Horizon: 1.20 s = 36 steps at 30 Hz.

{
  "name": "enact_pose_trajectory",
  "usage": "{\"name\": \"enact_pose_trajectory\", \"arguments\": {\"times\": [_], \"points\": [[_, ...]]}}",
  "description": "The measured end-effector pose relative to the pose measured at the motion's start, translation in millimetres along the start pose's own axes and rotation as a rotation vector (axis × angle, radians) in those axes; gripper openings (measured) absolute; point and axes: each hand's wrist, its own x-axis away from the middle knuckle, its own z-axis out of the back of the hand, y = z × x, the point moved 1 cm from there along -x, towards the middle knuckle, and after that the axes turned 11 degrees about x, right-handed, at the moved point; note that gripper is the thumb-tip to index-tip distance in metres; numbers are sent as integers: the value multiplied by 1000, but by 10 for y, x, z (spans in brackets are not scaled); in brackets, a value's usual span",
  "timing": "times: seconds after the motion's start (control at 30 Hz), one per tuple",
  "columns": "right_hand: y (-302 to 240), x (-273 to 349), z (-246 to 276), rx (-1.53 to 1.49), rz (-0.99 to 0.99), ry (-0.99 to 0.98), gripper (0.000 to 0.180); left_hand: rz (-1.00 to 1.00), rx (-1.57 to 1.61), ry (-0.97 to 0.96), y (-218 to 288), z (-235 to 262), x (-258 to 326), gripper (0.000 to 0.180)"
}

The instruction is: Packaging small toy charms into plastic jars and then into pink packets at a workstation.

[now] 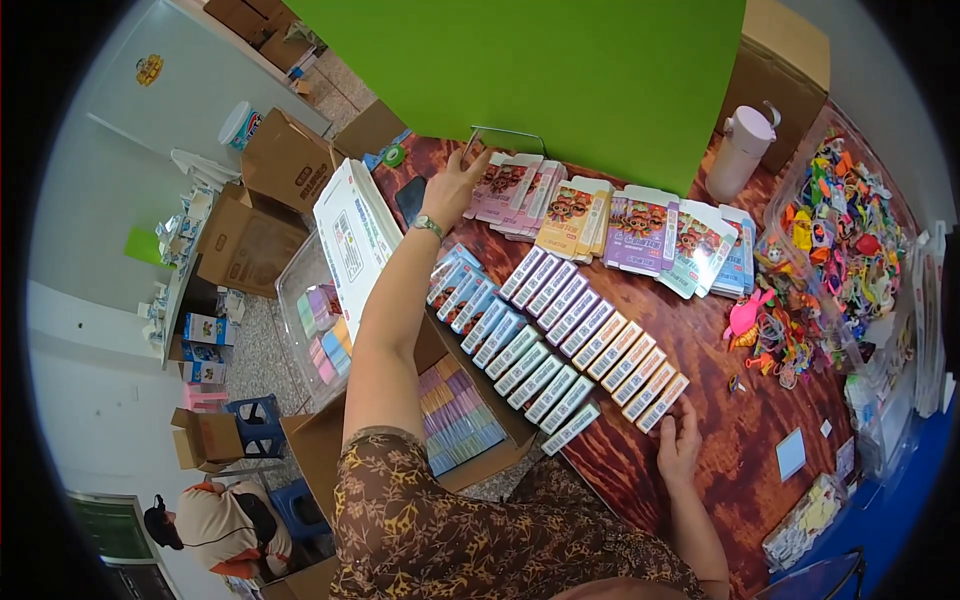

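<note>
My left hand [455,190], wearing a wristwatch [428,226], reaches to the far side of the table. Its fingers are apart at the left edge of a stack of flat pink printed cartons [503,187]; I cannot tell whether they touch. My right hand [680,445] rests near the front with fingers extended, beside the end of a row of small orange-edged boxes [625,370]. Next to that run purple-edged boxes [560,300], green-edged boxes [545,390] and blue boxes [465,295]. Flat orange cartons [572,220], purple cartons [640,230], green cartons [700,245] and blue cartons [742,262] lie beyond.
A green board [540,70] stands behind the cartons. At right are a pale bottle [740,155] and a clear bin [775,220] of colourful small toys. An open cardboard box [510,450] of packed items sits below the table edge. A person [225,525] is at lower left.
</note>
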Motion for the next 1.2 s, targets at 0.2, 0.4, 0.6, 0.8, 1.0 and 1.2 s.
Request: {"name": "enact_pose_trajectory", "arguments": {"times": [0.2,0.4,0.6,0.8,1.0,1.2], "points": [[11,-6,-15,57,21,-5,44,23,-125,-15,-61,-350,-11,39],[-4,-2,-28,40,20,11,43,-83,-180,75,239,-394,50,63],[-27,-11,-10,46,27,24,43,8,-128,129,327,-106,58,60],[-51,-5,-37,28,50,10,44,-180,-634,179,-152,-398,6,57],[-19,-3,-30,56,23,15,44,-71,-391,64,130,-397,-33,58],[25,5,-39,71,41,30,44,123,-177,-122,96,-436,-55,59]]}}
